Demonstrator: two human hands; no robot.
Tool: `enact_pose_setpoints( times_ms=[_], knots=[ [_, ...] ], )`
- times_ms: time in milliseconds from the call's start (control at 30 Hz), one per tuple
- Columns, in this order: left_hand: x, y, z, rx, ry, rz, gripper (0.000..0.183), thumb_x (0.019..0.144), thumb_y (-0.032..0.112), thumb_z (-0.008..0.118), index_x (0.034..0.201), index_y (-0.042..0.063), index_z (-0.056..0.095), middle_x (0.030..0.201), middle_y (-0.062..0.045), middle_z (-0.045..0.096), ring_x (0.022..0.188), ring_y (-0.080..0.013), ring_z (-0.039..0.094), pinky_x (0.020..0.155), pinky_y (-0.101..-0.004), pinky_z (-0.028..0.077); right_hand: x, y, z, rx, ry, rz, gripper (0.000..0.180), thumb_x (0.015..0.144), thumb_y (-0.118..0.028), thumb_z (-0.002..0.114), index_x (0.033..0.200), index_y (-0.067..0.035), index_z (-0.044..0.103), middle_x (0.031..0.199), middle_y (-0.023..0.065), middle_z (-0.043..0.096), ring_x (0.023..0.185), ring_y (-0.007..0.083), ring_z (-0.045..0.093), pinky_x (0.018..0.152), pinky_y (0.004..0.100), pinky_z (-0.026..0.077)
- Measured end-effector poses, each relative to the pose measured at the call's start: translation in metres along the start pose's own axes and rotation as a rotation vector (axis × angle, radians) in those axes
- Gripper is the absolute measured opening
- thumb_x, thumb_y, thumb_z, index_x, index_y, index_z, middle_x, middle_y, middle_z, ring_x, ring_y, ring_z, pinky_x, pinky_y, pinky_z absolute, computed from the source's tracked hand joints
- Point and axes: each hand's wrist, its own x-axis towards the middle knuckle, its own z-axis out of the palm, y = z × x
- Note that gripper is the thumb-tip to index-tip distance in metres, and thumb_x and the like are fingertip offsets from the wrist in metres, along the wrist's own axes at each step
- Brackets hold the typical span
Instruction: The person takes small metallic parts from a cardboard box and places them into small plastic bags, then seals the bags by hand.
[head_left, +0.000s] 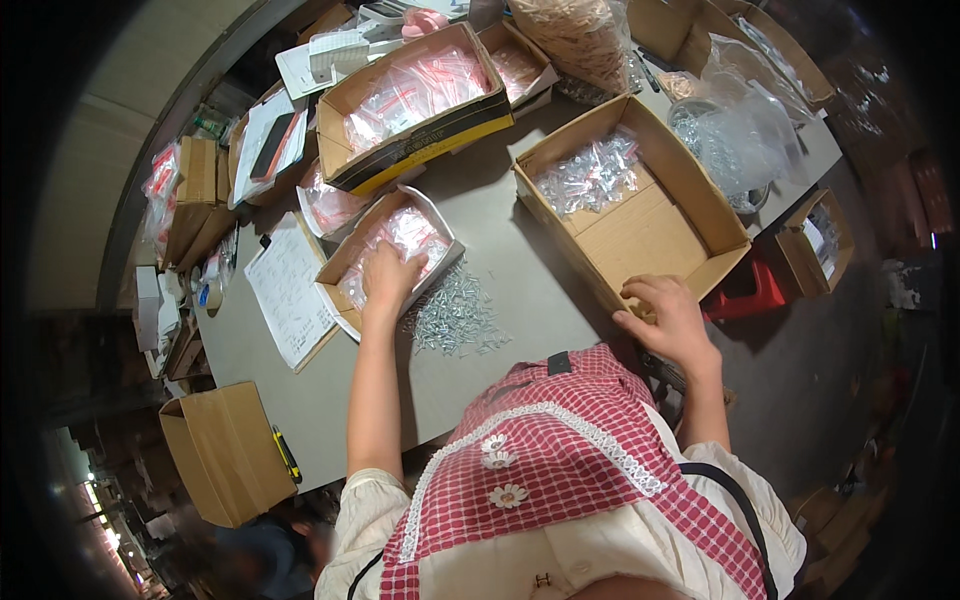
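My left hand (390, 276) reaches into a small cardboard box of clear plastic zip bags (409, 234); its fingertips are among the bags, and whether they pinch one is hidden. Right beside this box lies a loose pile of small metal screws (456, 315) on the grey table. My right hand (664, 313) is at the near edge of a larger open cardboard box (637, 232), fingers bent and apart, with nothing visible in them. Filled bags of metal parts (592, 174) lie at the far end of that box.
A black and yellow cardboard box (420, 146) of plastic bags stands behind. Written sheets (289, 289) lie at the left, with a utility knife (286, 454) beside an empty cardboard box (232, 450). A bucket of metal parts (697, 127) under plastic and a bag of wooden dowels (577, 37) stand farther back.
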Motion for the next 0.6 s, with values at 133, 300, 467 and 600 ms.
enact_pose_setpoints(
  times_ms=[133, 300, 467, 600],
  knots=[
    [-0.012, -0.018, -0.001, -0.357, 0.077, 0.038, 0.028, 0.088, 0.033, 0.068, 0.084, 0.005, 0.071, 0.072, -0.010, 0.070, 0.069, -0.0284, 0.067, 0.067, -0.0400, 0.050, 0.018, -0.009, -0.018, -0.093, -0.226, -0.031, 0.028, 0.081, -0.025, 0.071, 0.093, 0.000, 0.068, 0.100, 0.0131, 0.070, 0.096, 0.0336, 0.063, 0.093, 0.0423, 0.044],
    [-0.028, -0.034, -0.005, -0.765, 0.229, 0.054, 0.022, 0.091, 0.024, 0.068, 0.088, 0.002, 0.072, 0.070, -0.005, 0.068, 0.062, -0.0124, 0.060, 0.060, -0.0296, 0.046, 0.054, -0.059, -0.007, 0.150, 0.081, -0.243, 0.017, 0.086, -0.008, 0.066, 0.101, -0.001, 0.066, 0.104, 0.0141, 0.068, 0.099, 0.0333, 0.064, 0.092, 0.0413, 0.047],
    [-0.046, -0.021, -0.023, -1.270, 0.282, 0.110, 0.013, 0.093, 0.011, 0.066, 0.086, 0.001, 0.070, 0.076, 0.001, 0.069, 0.066, -0.0028, 0.055, 0.060, -0.0200, 0.044, 0.102, -0.104, 0.033, 0.439, 0.059, -0.330, 0.021, 0.086, -0.003, 0.064, 0.107, 0.000, 0.065, 0.106, 0.0138, 0.068, 0.098, 0.0296, 0.066, 0.085, 0.0377, 0.052],
    [-0.051, -0.016, -0.022, -1.324, 0.293, 0.068, 0.012, 0.091, 0.012, 0.067, 0.086, 0.001, 0.069, 0.080, -0.002, 0.070, 0.072, -0.0075, 0.062, 0.064, -0.0232, 0.049, 0.137, -0.119, 0.077, 0.496, -0.099, -0.441, 0.027, 0.087, -0.006, 0.064, 0.113, 0.000, 0.063, 0.111, 0.0157, 0.066, 0.093, 0.0277, 0.067, 0.082, 0.0372, 0.054]
  ],
)
